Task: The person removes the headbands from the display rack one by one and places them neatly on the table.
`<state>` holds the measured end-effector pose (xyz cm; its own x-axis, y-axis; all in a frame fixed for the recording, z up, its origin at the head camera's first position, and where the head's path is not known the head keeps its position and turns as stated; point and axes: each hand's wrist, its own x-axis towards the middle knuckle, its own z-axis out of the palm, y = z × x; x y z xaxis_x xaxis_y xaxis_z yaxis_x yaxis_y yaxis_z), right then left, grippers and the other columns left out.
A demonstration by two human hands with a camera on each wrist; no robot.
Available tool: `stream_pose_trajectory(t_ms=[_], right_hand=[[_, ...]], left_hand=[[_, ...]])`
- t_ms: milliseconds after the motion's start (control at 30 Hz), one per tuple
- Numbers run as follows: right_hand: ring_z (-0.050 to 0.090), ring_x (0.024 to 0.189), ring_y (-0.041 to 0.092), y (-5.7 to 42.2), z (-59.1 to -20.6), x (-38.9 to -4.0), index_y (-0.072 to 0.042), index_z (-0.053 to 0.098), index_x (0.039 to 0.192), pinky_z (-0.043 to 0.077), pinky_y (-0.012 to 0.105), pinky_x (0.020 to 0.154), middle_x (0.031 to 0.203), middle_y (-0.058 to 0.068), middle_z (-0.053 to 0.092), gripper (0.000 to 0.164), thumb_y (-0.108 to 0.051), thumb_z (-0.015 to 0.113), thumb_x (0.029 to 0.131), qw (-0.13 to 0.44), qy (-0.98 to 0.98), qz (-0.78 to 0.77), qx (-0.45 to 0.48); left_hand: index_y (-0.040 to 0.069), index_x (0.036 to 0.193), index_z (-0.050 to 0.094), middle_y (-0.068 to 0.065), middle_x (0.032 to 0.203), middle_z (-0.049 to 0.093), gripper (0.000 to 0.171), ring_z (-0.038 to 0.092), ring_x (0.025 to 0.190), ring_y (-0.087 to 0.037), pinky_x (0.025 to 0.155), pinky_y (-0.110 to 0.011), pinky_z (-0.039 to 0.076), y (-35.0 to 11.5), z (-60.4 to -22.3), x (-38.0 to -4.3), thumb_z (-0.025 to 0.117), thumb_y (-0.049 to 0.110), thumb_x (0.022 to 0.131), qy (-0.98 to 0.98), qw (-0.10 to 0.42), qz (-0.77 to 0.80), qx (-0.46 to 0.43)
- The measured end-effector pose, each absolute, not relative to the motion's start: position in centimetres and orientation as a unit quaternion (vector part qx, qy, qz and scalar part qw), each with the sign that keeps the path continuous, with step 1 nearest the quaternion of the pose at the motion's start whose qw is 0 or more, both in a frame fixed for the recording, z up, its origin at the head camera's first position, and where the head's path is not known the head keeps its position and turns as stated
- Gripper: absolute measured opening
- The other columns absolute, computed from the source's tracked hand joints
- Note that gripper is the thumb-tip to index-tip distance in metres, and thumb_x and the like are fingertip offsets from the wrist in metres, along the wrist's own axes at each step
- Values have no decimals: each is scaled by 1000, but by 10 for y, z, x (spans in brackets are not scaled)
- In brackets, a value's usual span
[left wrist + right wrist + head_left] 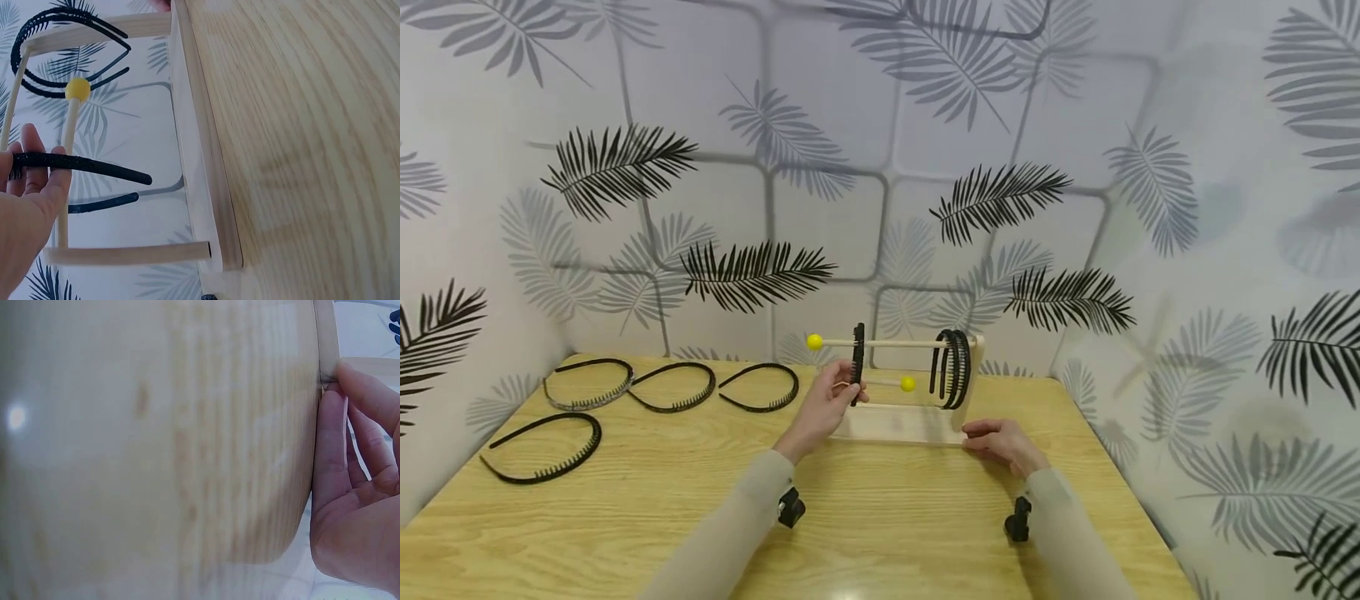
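A black toothed headband [858, 358] is pinched between the thumb and fingers of my left hand [823, 408]. It loops round the upper rod [895, 343] of a pale wooden rack [895, 423], nearer the rod's yellow ball end [815, 342]. In the left wrist view, the ends of this headband [94, 165] point toward the rack's base. Several dark headbands [966, 367] hang together by the rack's right upright [976, 379]. My right hand [1003, 443] grips the right end of the base, thumb and fingertips at its corner [327, 337].
On the left of the wooden table [880, 533] lie several more headbands: one near the front [599, 435], the others in a row behind, including a right one [796, 387]. A lower rod ends in another yellow ball [907, 383]. Leaf-patterned wall covering [820, 217] rises behind.
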<state>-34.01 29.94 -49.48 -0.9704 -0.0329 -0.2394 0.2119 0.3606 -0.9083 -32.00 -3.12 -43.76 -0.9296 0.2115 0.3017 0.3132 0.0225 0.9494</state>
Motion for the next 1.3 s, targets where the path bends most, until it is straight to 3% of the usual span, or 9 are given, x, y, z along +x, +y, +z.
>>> stream_pose_trajectory(t_ms=[333,667,933,1200,1300], right_hand=[[67,87,6,304,-497,-335,3,65,124,57,25,80,114,11,71,38,-5,71,87,109,821,-557,63],[67,88,5,304,-495,-338,2,64,125,57,25,82,119,12,69,39,-7,71,88,111,824,-553,56],[66,87,6,301,-492,-340,2,65,125,56,25,80,120,14,68,38,-7,71,88,110,825,-551,54],[66,84,6,299,-494,-341,3,66,123,57,25,77,115,12,70,36,-5,71,88,108,823,-554,56],[66,84,6,299,-493,-341,3,66,122,57,24,76,114,11,70,35,-5,71,88,106,823,-555,59]], left_hand=[[3,127,49,-13,108,61,26,66,95,-25,90,-34,50,-50,-439,-318,45,-1,102,-734,3,-653,-190],[1,131,43,-13,111,59,28,65,99,-26,97,-38,51,-71,-433,-320,44,0,103,-721,-23,-671,-170],[-4,130,42,-12,110,59,28,60,105,-42,99,-42,50,-87,-433,-321,44,-1,103,-708,-12,-682,-184],[-4,130,41,-10,105,60,28,62,100,-38,98,-44,51,-96,-431,-316,45,-1,102,-702,-19,-689,-178],[-2,129,42,-17,109,59,26,62,101,-37,99,-49,49,-101,-431,-315,45,0,102,-700,-20,-690,-183]])
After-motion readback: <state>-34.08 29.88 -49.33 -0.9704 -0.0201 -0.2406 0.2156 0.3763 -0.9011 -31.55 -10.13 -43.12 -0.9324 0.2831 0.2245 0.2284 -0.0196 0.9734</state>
